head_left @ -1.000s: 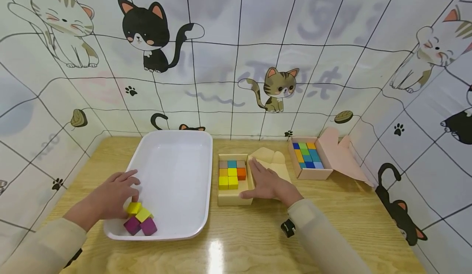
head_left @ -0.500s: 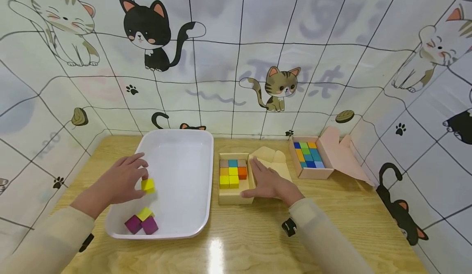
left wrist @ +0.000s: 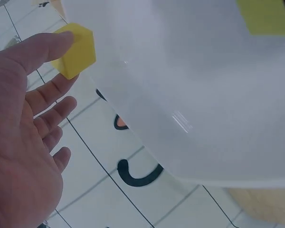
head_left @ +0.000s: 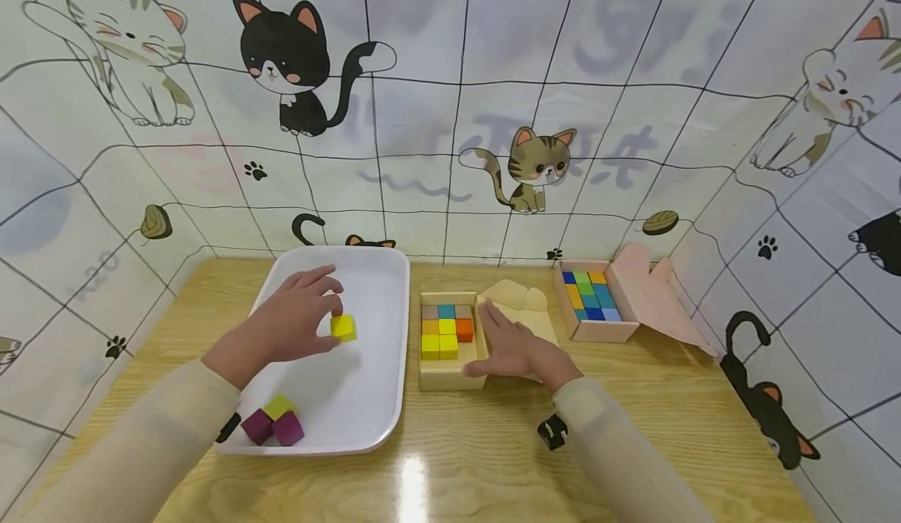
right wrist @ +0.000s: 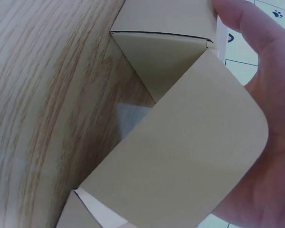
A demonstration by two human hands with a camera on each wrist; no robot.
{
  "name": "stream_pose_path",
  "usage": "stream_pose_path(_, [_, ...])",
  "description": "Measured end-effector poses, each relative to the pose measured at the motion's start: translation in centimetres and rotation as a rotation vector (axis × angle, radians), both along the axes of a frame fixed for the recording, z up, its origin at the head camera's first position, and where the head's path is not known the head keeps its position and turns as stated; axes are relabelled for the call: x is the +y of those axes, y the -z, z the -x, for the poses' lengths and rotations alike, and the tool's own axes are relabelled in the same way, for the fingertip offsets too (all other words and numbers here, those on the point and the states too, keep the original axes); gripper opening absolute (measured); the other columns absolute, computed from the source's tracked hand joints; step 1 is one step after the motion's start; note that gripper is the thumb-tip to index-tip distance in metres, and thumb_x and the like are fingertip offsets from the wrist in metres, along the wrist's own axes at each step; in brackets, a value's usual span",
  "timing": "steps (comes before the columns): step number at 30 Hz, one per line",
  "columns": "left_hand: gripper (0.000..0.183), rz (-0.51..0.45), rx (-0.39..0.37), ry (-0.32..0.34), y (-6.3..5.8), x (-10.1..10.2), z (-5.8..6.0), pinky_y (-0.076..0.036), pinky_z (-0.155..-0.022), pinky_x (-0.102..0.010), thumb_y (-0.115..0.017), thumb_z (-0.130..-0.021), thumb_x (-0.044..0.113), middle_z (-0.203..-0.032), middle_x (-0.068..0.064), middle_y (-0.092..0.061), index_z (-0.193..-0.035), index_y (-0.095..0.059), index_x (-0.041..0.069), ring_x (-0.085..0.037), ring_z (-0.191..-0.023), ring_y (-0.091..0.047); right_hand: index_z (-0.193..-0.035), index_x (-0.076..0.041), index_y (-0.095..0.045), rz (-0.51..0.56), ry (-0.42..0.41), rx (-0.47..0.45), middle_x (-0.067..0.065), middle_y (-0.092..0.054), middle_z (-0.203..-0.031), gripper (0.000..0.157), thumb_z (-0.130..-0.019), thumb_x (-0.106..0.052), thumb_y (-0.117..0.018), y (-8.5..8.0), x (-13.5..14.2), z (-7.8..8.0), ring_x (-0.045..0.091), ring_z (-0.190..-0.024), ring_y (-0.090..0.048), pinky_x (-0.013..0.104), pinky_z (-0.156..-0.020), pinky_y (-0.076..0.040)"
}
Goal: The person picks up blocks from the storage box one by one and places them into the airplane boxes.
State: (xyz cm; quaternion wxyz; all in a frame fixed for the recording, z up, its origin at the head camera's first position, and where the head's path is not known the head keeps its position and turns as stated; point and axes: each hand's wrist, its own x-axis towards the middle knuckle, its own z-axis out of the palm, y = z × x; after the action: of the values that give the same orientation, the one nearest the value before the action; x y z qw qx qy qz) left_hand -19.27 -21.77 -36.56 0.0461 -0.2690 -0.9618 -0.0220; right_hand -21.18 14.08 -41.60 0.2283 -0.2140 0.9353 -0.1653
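Note:
My left hand (head_left: 299, 324) pinches a yellow cube (head_left: 344, 328) between thumb and fingertips, over the white tray (head_left: 366, 410). Close up in the left wrist view, the thumb presses one side of the same cube (left wrist: 83, 51). In the tray's near left corner lie another yellow cube (head_left: 278, 406) and two purple cubes (head_left: 288, 428). My right hand (head_left: 517, 349) rests with straight fingers along the right side of a cream cardboard box (head_left: 452, 382), over its opened lid. Several coloured cubes (head_left: 446, 326) fill its back and left; its near right part shows bare bottom.
Farther right stands a pink box (head_left: 598, 331) holding rows of coloured cubes, its lid (head_left: 655, 304) folded out to the right. Everything stands on a wooden table (head_left: 479, 460), enclosed by a cat-patterned backdrop (head_left: 422, 116).
My left hand has picked the yellow cube from the pile in the tray's near left corner and carried it right and away from me. The right hand has stayed at the cream box.

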Motion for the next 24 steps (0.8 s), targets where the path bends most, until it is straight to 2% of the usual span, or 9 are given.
stream_pose_path(9, [0.028,-0.004,0.012,0.052,-0.9,4.2,0.6,-0.028,-0.118,-0.052,-0.079,-0.076,0.036,-0.127,-0.007,-0.061,-0.095,-0.071,0.016,-0.034,-0.143,-0.033,-0.156,-0.003,-0.005,0.034,0.008,0.052,0.015,-0.001,-0.165,0.114,-0.081,-0.065,-0.063,0.3,0.5,-0.3,0.030,-0.154,-0.005,0.058,-0.123,-0.010])
stream_pose_path(14, [0.028,0.024,0.001,0.085,-1.2,6.6,1.3,-0.028,-0.119,-0.049,-0.076,-0.079,0.037,-0.128,-0.005,-0.061,-0.097,-0.071,0.017,-0.031,-0.144,-0.033,-0.156,-0.002,-0.007,0.028,0.001,0.050,0.016,-0.004,-0.165,0.109,-0.084,-0.062,-0.062,0.1,0.7,-0.3,0.031,-0.154,-0.007,0.057,-0.123,-0.011])
stream_pose_path(18, [0.028,0.043,-0.022,0.093,-1.0,8.3,1.9,-0.028,-0.120,-0.049,-0.074,-0.080,0.038,-0.129,-0.005,-0.060,-0.099,-0.071,0.017,-0.031,-0.145,-0.032,-0.156,-0.002,-0.009,0.015,-0.005,0.060,0.016,-0.007,-0.165,0.104,-0.086,-0.058,-0.062,-0.1,0.8,-0.5,0.032,-0.153,-0.009,0.058,-0.122,-0.011])
stream_pose_path(24, [0.028,0.040,-0.088,0.100,-0.3,11.0,2.6,-0.026,-0.121,-0.047,-0.071,-0.082,0.038,-0.129,-0.004,-0.058,-0.100,-0.071,0.016,-0.029,-0.147,-0.030,-0.156,-0.004,-0.013,-0.062,-0.027,0.133,0.015,-0.013,-0.164,0.100,-0.087,-0.061,-0.059,-0.2,0.6,-0.8,0.031,-0.153,-0.013,0.058,-0.122,-0.011])
